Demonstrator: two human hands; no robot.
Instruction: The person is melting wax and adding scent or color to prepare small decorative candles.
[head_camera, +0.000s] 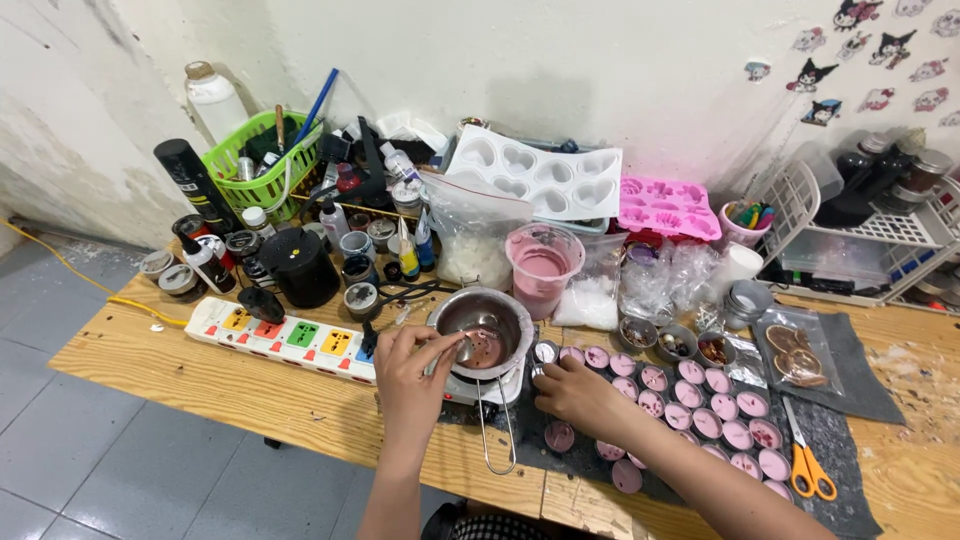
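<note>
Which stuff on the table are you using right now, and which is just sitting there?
In use:
left hand at the metal pot
right hand by the small pink-filled cups

Just sitting:
orange scissors
power strip
green basket
heart mould

wire rack (900, 235) cut by right edge, melting pot (485, 325) contents unclear

A single head-worn camera looks steeply down and forward from just above the tabletop (200, 385). It faces the white wall (620, 70) behind, close enough to cut off the forearms.
</note>
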